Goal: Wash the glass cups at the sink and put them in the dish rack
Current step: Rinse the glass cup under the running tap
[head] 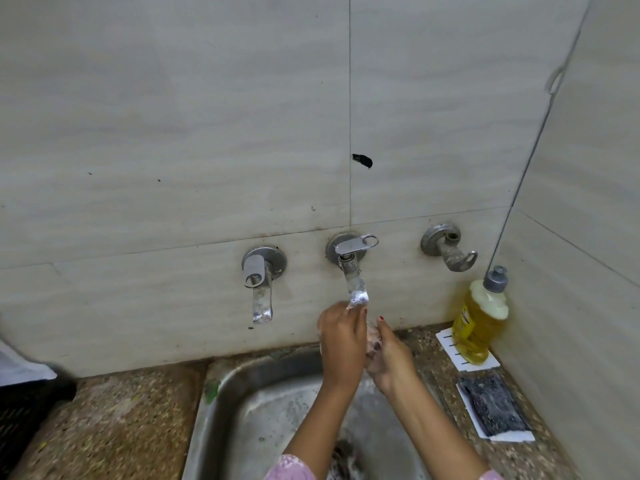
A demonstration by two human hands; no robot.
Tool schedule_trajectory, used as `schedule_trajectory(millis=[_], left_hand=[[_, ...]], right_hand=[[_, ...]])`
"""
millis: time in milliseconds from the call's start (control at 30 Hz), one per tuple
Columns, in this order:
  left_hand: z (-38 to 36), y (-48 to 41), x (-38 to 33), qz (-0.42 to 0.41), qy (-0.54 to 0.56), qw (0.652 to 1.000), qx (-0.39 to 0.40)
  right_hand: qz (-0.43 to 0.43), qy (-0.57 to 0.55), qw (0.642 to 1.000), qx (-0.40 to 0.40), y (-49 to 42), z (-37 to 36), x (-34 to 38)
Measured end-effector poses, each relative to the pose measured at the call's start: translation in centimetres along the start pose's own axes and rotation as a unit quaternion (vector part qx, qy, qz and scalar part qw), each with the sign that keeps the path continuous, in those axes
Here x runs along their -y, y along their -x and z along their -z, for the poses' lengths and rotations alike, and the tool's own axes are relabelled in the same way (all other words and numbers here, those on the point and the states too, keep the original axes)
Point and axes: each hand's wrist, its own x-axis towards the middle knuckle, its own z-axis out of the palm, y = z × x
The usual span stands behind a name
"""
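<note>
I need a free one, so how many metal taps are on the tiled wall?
3: shiny steel tap at left, running steel tap in the middle, dull grey tap at right.

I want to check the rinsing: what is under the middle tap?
The left hand and right hand hold a glass cup there, above the sink. The hands cover most of it.

DESK EDITOR: Any wording legible in the scene?
PHOTOGRAPHER: None. At right of the frame, the yellow bottle [481, 329] carries a label [462, 323] too blurred to read; the white card [449, 344] beneath it shows only black tick marks.
</note>
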Motion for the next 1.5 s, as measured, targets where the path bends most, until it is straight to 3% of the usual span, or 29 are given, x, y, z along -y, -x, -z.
schedule_trajectory(millis=[100, 167, 300, 367, 433, 533, 567, 633, 700, 733, 767, 833, 867, 933, 1033, 1100, 1200, 1267, 1500], left_hand=[[-0.5, -0.3, 0.8, -0.143, -0.018, 0.988, 0.058], [-0.4, -0.4, 1.4, -0.157, 0.019, 0.982, 0.106], [0.3, -1.5, 0.7, 0.041, 0.183, 0.969, 0.163], [0.6, -2.3, -0.4, 0.170, 0.288, 0.931, 0.146], [0.6, -3.4, -0.3, 0.305, 0.423, 0.847, 0.103], [0.9, -4.5, 0.4, 0.432, 0.653, 0.622, 0.013], [1.0, -4.5, 0.6, 0.459, 0.683, 0.567, -0.032], [1.3, -4.4, 0.7, 0.485, 0.690, 0.531, -0.079], [1.3, -4.0, 0.8, 0.507, 0.671, 0.535, -0.078], [1.1, -3.9, 0.7, 0.522, 0.650, 0.549, -0.057], [0.8, -3.6, 0.5, 0.539, 0.616, 0.574, -0.024], [0.1, -2.6, 0.0, 0.533, 0.516, 0.669, 0.040], [-0.2, -1.9, -0.3, 0.509, 0.474, 0.717, 0.050], [-0.2, -0.7, -0.5, 0.427, 0.432, 0.793, 0.043], [0.6, 0.4, 0.7, 0.291, 0.396, 0.868, 0.074], [1.4, 0.6, 2.1, 0.247, 0.421, 0.863, 0.129], [2.2, 0.6, 3.5, 0.247, 0.499, 0.803, 0.214], [2.5, 0.3, 3.3, 0.280, 0.528, 0.770, 0.222], [2.5, -0.8, 3.1, 0.363, 0.448, 0.796, 0.182]], right_hand=[[-0.017, -0.038, 0.999, 0.007, -0.2, 0.4, -0.1], [-0.012, -0.026, 1.000, -0.010, -0.3, 0.7, -0.2], [-0.020, 0.008, 0.999, -0.035, 0.0, 0.7, -0.1], [-0.022, 0.000, 0.998, -0.053, -0.1, 0.6, 0.1], [-0.022, -0.017, 0.998, -0.063, -0.1, 0.5, 0.3], [-0.016, -0.051, 0.997, -0.053, -0.2, 0.5, 0.6], [-0.008, -0.056, 0.997, -0.054, -0.2, 0.4, 0.7], [0.031, -0.041, 0.997, -0.061, 0.0, 0.3, 0.6], [0.137, 0.051, 0.988, -0.057, 0.5, 0.2, 0.4], [0.216, 0.130, 0.967, -0.047, 0.6, 0.2, 0.4], [0.287, 0.206, 0.935, -0.025, 0.7, 0.1, 0.3], [0.364, 0.289, 0.886, 0.006, 1.1, -0.2, 0.3], [0.371, 0.286, 0.883, -0.001, 1.1, -0.3, 0.5], [0.335, 0.218, 0.916, -0.042, 0.8, -0.6, 0.7], [0.184, 0.089, 0.976, -0.075, 0.2, -0.8, 0.4], [0.084, 0.045, 0.993, -0.065, -0.2, -0.4, -0.2], [-0.012, 0.019, 0.999, -0.039, -1.0, 0.3, -1.1], [-0.039, 0.001, 0.999, -0.027, -1.7, 0.7, -1.5], [-0.055, -0.013, 0.998, -0.025, -1.0, 0.2, -1.9]])
